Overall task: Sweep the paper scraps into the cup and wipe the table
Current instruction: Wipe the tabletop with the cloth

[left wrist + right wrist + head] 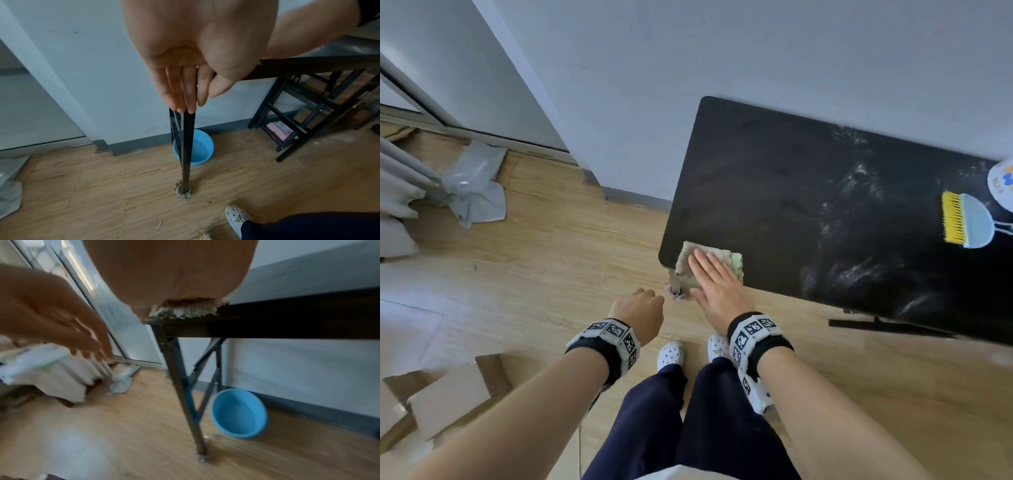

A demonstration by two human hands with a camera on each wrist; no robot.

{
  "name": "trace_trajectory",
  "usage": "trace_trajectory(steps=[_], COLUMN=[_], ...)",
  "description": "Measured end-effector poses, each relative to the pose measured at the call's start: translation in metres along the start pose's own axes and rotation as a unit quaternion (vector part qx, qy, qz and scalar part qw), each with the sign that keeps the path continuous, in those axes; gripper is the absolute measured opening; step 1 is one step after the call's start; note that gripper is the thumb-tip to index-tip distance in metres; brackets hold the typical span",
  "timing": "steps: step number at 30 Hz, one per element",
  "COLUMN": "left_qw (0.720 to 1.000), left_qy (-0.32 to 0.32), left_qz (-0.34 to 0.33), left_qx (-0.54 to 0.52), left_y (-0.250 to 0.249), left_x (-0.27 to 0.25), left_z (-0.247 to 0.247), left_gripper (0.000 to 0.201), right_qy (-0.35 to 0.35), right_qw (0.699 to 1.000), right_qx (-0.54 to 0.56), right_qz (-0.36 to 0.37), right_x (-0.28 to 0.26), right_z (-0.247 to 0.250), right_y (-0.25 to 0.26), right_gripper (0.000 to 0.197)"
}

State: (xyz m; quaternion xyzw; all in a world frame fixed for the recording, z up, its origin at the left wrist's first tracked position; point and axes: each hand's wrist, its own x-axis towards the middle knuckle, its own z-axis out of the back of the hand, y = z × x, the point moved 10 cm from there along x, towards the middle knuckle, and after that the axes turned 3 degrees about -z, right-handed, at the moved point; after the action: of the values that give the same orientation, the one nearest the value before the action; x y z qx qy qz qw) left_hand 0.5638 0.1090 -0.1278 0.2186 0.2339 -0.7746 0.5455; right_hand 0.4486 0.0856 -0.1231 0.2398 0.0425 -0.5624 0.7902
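Note:
My right hand (pixel 710 270) lies flat, fingers straight, on a beige-green cloth (pixel 732 259) at the near left corner of the black table (pixel 774 192). The right wrist view shows the palm (pixel 170 272) pressing the fluffy cloth (pixel 185 310) right at the table's edge. Off the table, just left of that corner, my left hand (pixel 642 308) hangs and holds nothing; its fingers (pixel 185 91) point down along the table leg (pixel 188 146). A yellow-bristled, light-blue brush (pixel 967 222) lies at the right, beside a white printed cup (pixel 1001 178) cut off by the frame.
White smears (pixel 859 192) streak the table's right half. A blue basin (pixel 238 413) stands on the wooden floor under the table near the wall. Cardboard (pixel 448 397) and a grey plastic bag (pixel 476 185) lie on the floor to the left. My feet (pixel 671 354) stand close to the table.

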Motion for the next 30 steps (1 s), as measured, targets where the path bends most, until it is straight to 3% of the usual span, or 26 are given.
trace_trajectory(steps=[5, 7, 9, 11, 15, 19, 23, 28, 30], left_qw=[0.998, 0.996, 0.996, 0.995, 0.991, 0.982, 0.98, 0.982, 0.985], left_qy=[-0.034, -0.038, -0.038, -0.036, -0.053, -0.083, -0.088, -0.074, -0.069], left_qz=[-0.061, -0.076, -0.082, -0.086, -0.116, -0.16, -0.165, -0.149, -0.133], left_qx=[0.008, 0.013, 0.018, 0.021, 0.038, 0.052, 0.069, 0.087, 0.089], left_y=[-0.025, -0.032, -0.035, -0.037, -0.051, -0.077, -0.106, -0.145, -0.158], left_x=[0.012, 0.013, 0.012, 0.011, 0.009, 0.013, 0.023, 0.04, 0.048], left_z=[0.021, 0.027, 0.03, 0.032, 0.042, 0.058, 0.076, 0.089, 0.092], left_gripper=[0.033, 0.031, 0.029, 0.03, 0.03, 0.028, 0.028, 0.029, 0.03], right_qy=[-0.041, -0.042, -0.037, -0.022, 0.012, 0.026, 0.009, -0.011, 0.008], right_qw=[0.972, 0.952, 0.94, 0.952, 0.989, 0.991, 0.982, 0.929, 0.926], right_qx=[0.016, 0.044, 0.067, 0.057, 0.022, 0.054, 0.037, 0.076, 0.088], right_qz=[-0.23, -0.301, -0.333, -0.298, -0.144, -0.116, -0.186, -0.361, -0.366], right_x=[-0.064, -0.081, -0.08, -0.064, -0.027, -0.015, -0.058, -0.156, -0.172], right_z=[0.025, 0.032, 0.031, 0.027, 0.006, 0.009, 0.024, 0.045, 0.045], right_y=[-0.137, -0.164, -0.161, -0.128, -0.029, -0.028, -0.122, -0.276, -0.302], right_gripper=[0.059, 0.06, 0.06, 0.061, 0.056, 0.053, 0.058, 0.06, 0.06])
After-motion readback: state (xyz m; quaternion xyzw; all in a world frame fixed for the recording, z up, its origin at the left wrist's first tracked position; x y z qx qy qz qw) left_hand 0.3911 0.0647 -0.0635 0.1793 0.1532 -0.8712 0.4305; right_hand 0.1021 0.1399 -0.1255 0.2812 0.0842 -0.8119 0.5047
